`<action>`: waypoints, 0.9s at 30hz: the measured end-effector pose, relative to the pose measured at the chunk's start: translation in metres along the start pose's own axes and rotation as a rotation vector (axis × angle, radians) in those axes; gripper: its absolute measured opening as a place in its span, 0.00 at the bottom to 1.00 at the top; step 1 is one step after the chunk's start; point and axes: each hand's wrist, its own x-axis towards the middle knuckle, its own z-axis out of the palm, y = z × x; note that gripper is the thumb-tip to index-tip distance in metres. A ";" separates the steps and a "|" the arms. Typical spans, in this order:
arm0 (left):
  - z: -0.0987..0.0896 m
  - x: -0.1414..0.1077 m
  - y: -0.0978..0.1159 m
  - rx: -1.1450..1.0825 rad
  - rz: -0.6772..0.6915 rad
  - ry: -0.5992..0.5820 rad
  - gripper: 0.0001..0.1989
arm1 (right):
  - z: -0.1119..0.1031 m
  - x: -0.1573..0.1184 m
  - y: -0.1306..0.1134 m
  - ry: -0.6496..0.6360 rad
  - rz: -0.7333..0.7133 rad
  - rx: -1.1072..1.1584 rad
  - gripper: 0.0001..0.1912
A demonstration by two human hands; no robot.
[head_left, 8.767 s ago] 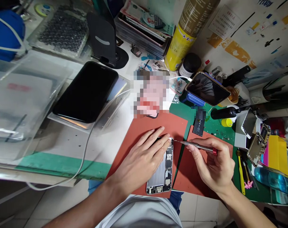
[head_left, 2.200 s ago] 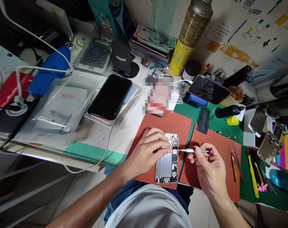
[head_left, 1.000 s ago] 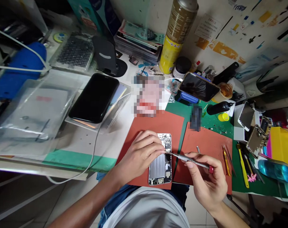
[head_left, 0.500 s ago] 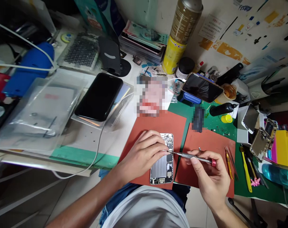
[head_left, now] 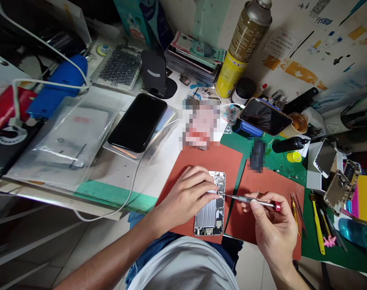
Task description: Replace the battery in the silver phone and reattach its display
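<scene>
An opened phone (head_left: 206, 217) with its inner parts bare lies on the reddish-brown mat (head_left: 177, 173). My left hand (head_left: 193, 191) is laid over its upper left part. Thumb and fingertips of that hand come close together at the tool's tip, and whatever they pinch is hidden. In my right hand (head_left: 275, 219) is a slim screwdriver (head_left: 245, 199) with a knurled silver handle and a red end cap, held nearly level between thumb and fingers. Its tip points left to the phone's upper middle, beside my left fingertips.
Tweezers (head_left: 294, 207) and a yellow-handled tool (head_left: 318, 225) lie right of my right hand. Phone housings (head_left: 342, 183) stand behind them. A dark-screened phone (head_left: 137, 123) rests at left, another phone (head_left: 266, 117) leans on a blue stand, and a tall spray can (head_left: 243, 48) stands behind.
The whole view has shifted, so everything sits a little further right. Both hands, the screwdriver and the opened phone keep nearly the same places relative to each other.
</scene>
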 end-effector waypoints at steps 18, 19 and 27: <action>0.020 -0.003 0.006 0.613 0.108 -0.078 0.22 | 0.004 0.060 -0.026 -0.251 -0.478 -0.512 0.17; 0.020 -0.003 0.006 0.608 0.098 -0.085 0.22 | 0.006 0.062 -0.027 -0.264 -0.493 -0.526 0.18; 0.017 -0.001 0.008 0.592 0.044 -0.133 0.21 | 0.009 0.073 -0.035 -0.368 -0.519 -0.641 0.17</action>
